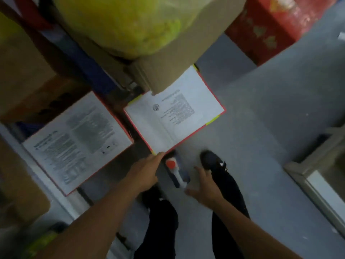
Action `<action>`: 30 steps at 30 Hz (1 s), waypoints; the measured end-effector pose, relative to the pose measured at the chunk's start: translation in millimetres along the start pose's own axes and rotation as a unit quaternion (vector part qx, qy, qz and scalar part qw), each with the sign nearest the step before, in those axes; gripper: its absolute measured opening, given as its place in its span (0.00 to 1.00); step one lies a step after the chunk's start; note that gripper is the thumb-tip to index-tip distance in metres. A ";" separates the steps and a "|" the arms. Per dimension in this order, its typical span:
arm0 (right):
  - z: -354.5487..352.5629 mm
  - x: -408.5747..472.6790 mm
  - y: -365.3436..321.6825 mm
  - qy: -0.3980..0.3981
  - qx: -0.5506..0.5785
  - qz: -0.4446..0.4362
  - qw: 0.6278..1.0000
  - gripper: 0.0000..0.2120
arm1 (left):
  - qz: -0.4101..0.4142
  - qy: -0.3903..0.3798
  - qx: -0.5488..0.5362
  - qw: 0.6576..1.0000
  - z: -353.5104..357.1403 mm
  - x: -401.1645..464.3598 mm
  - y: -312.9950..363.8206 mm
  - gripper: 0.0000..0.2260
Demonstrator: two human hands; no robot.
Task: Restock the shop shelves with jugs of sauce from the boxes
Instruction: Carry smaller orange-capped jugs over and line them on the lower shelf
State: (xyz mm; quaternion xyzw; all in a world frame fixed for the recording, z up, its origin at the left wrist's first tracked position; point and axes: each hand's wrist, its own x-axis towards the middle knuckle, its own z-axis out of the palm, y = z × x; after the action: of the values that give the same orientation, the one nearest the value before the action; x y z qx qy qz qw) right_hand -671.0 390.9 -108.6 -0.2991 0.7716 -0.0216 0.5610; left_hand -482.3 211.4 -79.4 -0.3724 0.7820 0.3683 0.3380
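Matt brown cardboard forms the box [179, 58]; the two printed box faces [173, 111] [78, 141] look smooth, white, paper-like — the yellow bag [119, 21] is glossy plastic film, the floor [261, 118] smooth, dull grey.

The view looks straight down and is blurred. The left hand [144, 171] reaches forward with straight fingers, its tips touching the near corner of a white-topped, red-edged box [175, 111]. The right hand [205, 187] is spread open, just beside a jug [176, 171] with an orange cap and white handle that stands on the grey floor [261, 118]. A second printed box [78, 141] lies to the left. A dark shoe [211, 159] shows beyond the right hand. A yellow bag [121, 25] sits on a carton [179, 58] above.
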 end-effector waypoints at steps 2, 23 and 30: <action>42.6 27.8 24.3 0.004 0.019 0.009 1.000 0.53 | 0.049 -0.005 0.107 0.993 37.4 39.0 -10.9 0.42; 90.7 123.4 64.7 0.134 0.014 0.013 0.991 0.41 | 0.185 0.057 -0.059 0.979 119.4 190.4 -39.8 0.31; -49.0 19.0 -16.3 0.080 -0.093 -0.132 0.984 0.33 | 0.200 0.200 -0.238 0.929 33.3 40.1 -1.5 0.29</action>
State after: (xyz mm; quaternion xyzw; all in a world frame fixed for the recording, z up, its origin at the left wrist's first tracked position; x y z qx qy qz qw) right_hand -710.5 353.4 -100.7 -0.4469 0.7664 -0.0476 0.4589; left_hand -492.5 225.0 -128.7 -0.3440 0.7808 0.5215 -0.0050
